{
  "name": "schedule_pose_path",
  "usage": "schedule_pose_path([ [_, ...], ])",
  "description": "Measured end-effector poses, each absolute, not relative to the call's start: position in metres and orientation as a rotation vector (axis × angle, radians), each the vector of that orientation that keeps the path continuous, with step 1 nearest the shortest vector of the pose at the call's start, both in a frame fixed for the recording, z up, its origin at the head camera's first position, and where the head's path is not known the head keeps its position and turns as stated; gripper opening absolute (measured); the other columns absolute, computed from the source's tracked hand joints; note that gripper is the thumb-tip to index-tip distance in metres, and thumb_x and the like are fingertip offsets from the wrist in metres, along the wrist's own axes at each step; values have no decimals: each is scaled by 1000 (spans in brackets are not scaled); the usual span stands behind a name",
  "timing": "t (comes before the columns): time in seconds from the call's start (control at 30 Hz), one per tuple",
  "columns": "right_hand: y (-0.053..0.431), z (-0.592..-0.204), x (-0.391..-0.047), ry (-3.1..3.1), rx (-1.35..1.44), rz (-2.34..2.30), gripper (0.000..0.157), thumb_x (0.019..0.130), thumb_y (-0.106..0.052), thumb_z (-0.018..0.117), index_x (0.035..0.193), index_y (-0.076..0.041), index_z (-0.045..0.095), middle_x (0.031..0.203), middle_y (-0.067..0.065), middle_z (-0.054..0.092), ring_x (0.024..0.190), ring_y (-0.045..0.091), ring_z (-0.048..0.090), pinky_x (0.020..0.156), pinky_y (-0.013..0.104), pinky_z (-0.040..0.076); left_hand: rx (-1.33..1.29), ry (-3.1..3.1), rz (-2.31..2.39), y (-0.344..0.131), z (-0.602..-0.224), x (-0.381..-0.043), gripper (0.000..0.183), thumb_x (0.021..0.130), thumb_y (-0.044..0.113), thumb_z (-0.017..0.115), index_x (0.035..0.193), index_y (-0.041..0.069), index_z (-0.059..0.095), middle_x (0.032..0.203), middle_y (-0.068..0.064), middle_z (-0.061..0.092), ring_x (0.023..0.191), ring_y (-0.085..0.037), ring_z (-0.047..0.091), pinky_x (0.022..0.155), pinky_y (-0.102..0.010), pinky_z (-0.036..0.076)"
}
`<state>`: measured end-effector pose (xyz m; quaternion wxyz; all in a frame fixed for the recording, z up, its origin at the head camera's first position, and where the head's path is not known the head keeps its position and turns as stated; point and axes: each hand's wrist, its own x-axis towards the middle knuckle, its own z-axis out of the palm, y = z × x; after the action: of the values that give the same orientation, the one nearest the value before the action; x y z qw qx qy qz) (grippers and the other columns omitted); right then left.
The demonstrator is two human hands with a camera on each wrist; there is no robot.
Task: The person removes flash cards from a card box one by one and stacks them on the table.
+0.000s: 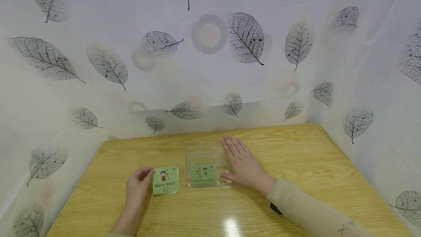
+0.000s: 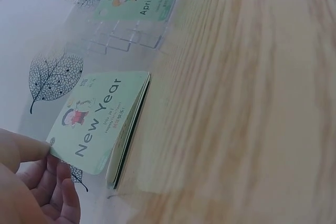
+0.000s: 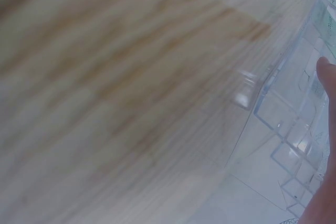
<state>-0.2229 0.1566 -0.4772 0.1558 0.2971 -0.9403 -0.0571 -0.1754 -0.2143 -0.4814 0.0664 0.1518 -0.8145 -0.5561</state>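
At the left my left hand (image 1: 138, 184) pinches the left edge of a green "New Year" card (image 1: 165, 179) between thumb and fingers. The left wrist view shows this card (image 2: 97, 121) tilted up along that edge, with more cards layered beneath it (image 2: 126, 140). To its right lies a clear plastic holder (image 1: 200, 153) with stepped compartments. A green "April Fool's Day" card (image 1: 204, 175) sits inside the holder's left part. My right hand (image 1: 245, 164) rests flat, fingers straight, over the holder's right part and hides much of it.
The cards and holder are on a wood-grain table (image 1: 296, 156). White sheeting printed with dark leaves (image 1: 246, 37) rises behind the table and along both sides. A glare spot (image 1: 231, 226) shows near the front edge.
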Motion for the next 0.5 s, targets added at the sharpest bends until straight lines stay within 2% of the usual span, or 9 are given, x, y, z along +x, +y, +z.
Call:
schedule_pose_path([
  [0.5, 157, -478, -223, -2704, 857, -145, 115, 94, -79, 54, 168, 0, 17, 177, 17, 15, 164, 35, 24, 134, 49, 17, 434, -2485, -1591, -217, -486, -176, 24, 105, 9, 66, 121, -9, 69, 99, -1, 72, 82, -1, 55, 70, -15, 49],
])
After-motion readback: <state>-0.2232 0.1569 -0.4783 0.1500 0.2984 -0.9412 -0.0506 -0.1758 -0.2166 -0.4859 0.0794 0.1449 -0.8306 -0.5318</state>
